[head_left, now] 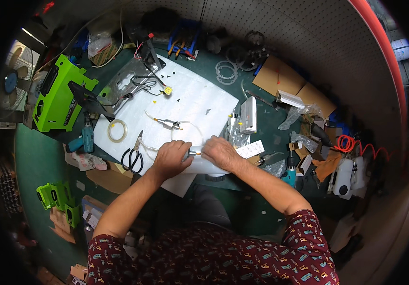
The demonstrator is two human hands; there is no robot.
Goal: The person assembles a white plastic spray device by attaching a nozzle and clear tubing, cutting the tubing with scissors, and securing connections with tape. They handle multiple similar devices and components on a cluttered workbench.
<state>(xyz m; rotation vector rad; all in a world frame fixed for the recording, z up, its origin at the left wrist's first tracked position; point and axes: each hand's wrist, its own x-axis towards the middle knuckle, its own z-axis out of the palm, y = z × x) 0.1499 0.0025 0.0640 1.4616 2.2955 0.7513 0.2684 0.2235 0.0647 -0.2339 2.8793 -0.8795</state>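
My left hand [172,159] is closed around a small metal cylinder [192,153] with a brass-coloured tip pointing right. My right hand [219,152] is closed just beside that tip, its fingers curled at the end of a thin clear tube [201,130] that loops up over the white sheet. What its fingertips pinch is partly hidden. Below both hands lies a white plastic tank [199,167] with a black cap [215,177]. A similar metal cylinder [169,124] with tubing lies farther off. Black-handled scissors [132,160] rest left of my left hand.
A white foam sheet [209,90] covers the bench, with a coil of clear tubing [117,131] on it. Left stand a green housing [57,97] and a teal drill [87,137]. Rightward are a white box [248,115], another teal drill [290,173] and cardboard [280,78].
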